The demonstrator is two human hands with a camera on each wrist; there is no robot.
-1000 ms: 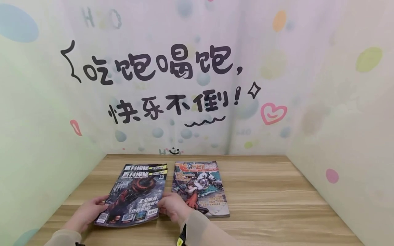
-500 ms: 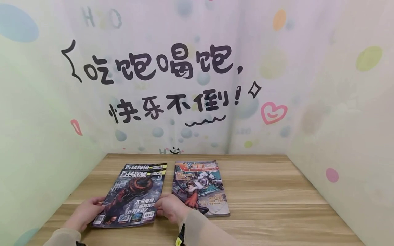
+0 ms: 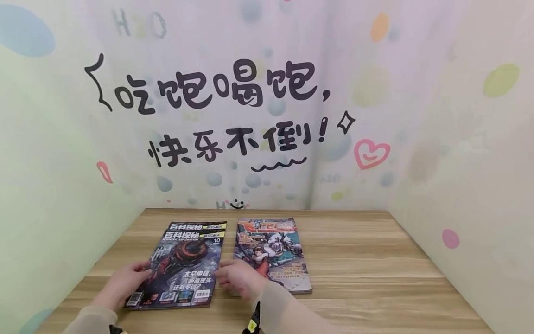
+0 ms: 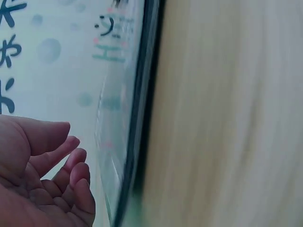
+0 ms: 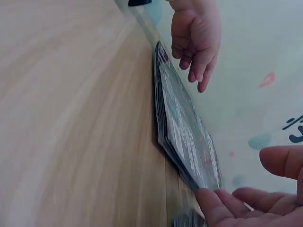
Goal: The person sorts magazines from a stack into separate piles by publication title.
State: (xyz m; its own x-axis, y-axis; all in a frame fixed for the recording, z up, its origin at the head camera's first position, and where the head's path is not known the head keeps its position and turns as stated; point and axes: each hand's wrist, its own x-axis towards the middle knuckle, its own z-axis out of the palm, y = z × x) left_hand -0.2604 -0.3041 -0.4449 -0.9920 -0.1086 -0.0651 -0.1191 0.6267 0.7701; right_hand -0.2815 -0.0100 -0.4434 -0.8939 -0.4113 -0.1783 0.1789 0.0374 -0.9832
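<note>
A dark magazine (image 3: 179,260) with a red-and-black cover lies on top of a like-titled magazine (image 3: 185,227), whose upper strip shows behind it. My left hand (image 3: 125,283) hovers at its left edge, fingers loosely bent; in the left wrist view that hand (image 4: 52,175) has nothing between thumb and fingers. At the right edge is my right hand (image 3: 239,278), thumb raised and away from the cover. In the right wrist view the right fingertips (image 5: 213,201) are at the magazine's (image 5: 182,118) corner; whether they touch it I cannot tell.
Just right of the dark magazines lies a colourful comic-style magazine (image 3: 271,260), its lower left partly behind my right hand. The wooden table (image 3: 367,260) is bounded by a printed back curtain (image 3: 271,185) and pale side walls (image 3: 454,185).
The upper dark magazine slid slightly toward me and left, then settled. Both hands have since loosened from its edges; the left moved up and inward, the right slightly right.
</note>
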